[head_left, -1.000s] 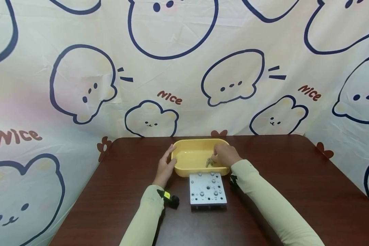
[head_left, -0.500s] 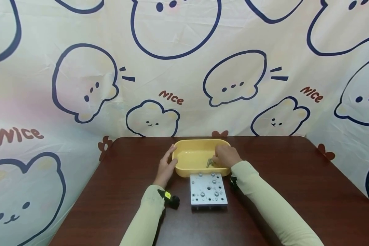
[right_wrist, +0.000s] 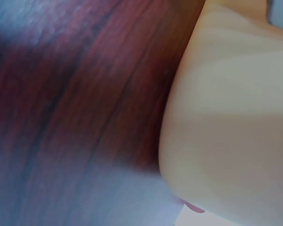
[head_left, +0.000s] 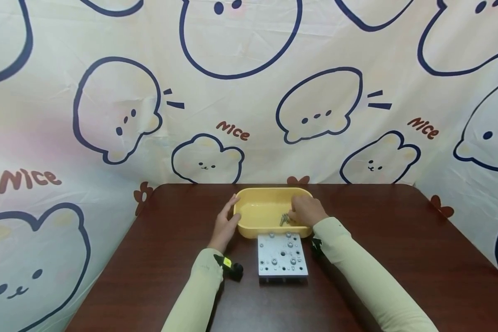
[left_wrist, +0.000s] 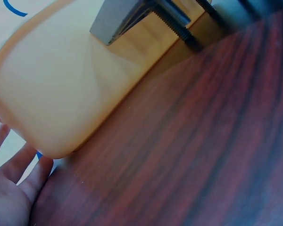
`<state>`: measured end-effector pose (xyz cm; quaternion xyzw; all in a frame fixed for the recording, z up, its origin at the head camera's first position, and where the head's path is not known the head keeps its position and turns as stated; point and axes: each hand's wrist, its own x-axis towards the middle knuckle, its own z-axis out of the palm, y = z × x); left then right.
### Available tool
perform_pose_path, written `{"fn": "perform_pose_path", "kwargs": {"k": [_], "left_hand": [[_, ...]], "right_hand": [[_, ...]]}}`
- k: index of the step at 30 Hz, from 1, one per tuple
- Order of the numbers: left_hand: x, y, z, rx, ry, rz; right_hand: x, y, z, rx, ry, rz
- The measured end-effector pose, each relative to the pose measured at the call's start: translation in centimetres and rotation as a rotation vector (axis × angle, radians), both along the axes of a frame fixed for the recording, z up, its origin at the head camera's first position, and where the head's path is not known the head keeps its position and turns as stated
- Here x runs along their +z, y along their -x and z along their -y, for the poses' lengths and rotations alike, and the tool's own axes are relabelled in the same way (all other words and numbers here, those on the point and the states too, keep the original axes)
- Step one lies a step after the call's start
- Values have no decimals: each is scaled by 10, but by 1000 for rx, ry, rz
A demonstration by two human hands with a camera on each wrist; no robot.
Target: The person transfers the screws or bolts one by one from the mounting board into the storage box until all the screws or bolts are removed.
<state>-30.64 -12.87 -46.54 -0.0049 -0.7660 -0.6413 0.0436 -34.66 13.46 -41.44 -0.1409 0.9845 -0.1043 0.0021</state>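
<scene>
A yellow plastic tray (head_left: 269, 230) stands toward the back of the table. My left hand (head_left: 225, 226) rests against the tray's left end, its fingers fairly straight; the left wrist view shows these fingers (left_wrist: 35, 176) beside the tray's outer wall (left_wrist: 52, 89). Over the right end reaches my right hand (head_left: 308, 211), bent down inside the tray beside a few small metal screws (head_left: 284, 220). Its fingertips are hidden, so I cannot tell whether they pinch a screw. In front of the tray sits a silvery metal plate (head_left: 280, 267) with holes and several screws in its top.
Dark brown wood-grain table (head_left: 369, 258) surrounds the tray and plate. Threaded screw ends (left_wrist: 172, 26) stick out beneath the plate in the left wrist view. A cloth with cartoon bears (head_left: 257, 157) hangs behind the table. The right wrist view is mostly tray wall (right_wrist: 226, 132).
Everything has shifted slightly right in the head view as the camera turned. Both hands keep their places at the tray, and the screws and plate look unchanged.
</scene>
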Motion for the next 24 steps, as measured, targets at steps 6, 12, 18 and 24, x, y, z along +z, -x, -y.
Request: {"fn": "perform_pose_path", "kwargs": {"k": [6,12,18,24], "left_hand": [[-1,1,1,0,-8,0],[-2,2,1,-1,-5,-5],[-3,1,0,-6,-9,-21],[-1,0,1,-5,-9,-30]], "right_hand": [[2,0,0,6,-14,0],[0,0,-1,5,-8,-5],[0,-3,-3,-34,139,36],[15,-10,-4,8,326,61]]}}
